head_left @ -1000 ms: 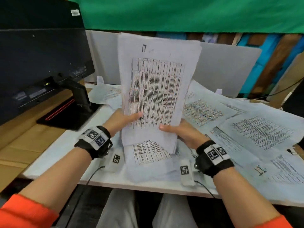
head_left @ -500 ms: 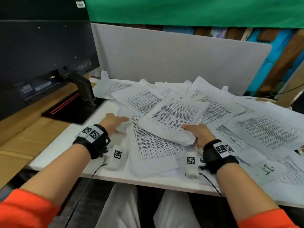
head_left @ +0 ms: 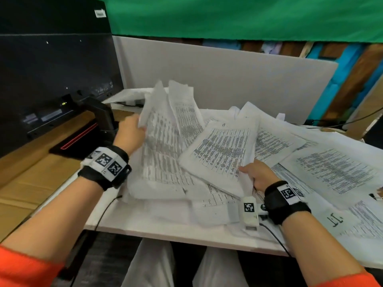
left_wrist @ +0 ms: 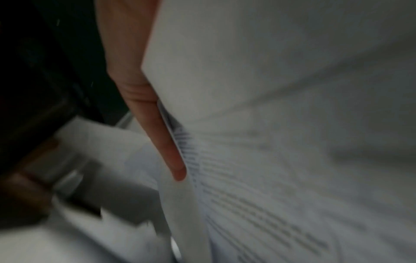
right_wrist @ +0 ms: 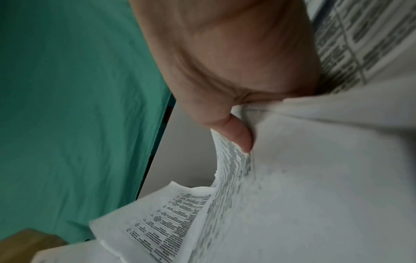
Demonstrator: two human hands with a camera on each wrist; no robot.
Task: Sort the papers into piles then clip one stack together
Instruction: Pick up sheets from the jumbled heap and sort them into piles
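Note:
Printed white sheets are strewn across the white desk (head_left: 157, 228). My left hand (head_left: 130, 133) grips the left edge of a bunch of sheets (head_left: 163, 137) and holds them raised and tilted at the left of the heap; a finger (left_wrist: 166, 142) lies along the paper edge (left_wrist: 247, 89). My right hand (head_left: 255, 175) grips the near corner of a thick stack (head_left: 221, 152) lying slanted in the middle, thumb (right_wrist: 236, 131) on top of its pages (right_wrist: 315, 178). No clip is visible.
A black monitor (head_left: 51, 79) on its stand (head_left: 99, 119) occupies the left. A grey partition (head_left: 217, 79) closes the back, with green cloth above it. More loose sheets (head_left: 331, 172) cover the right of the desk. Cables trail from both wristbands.
The stack held upright in both hands came down onto the heap. The left hand let it go, moved left and lifted another bunch of sheets by its edge.

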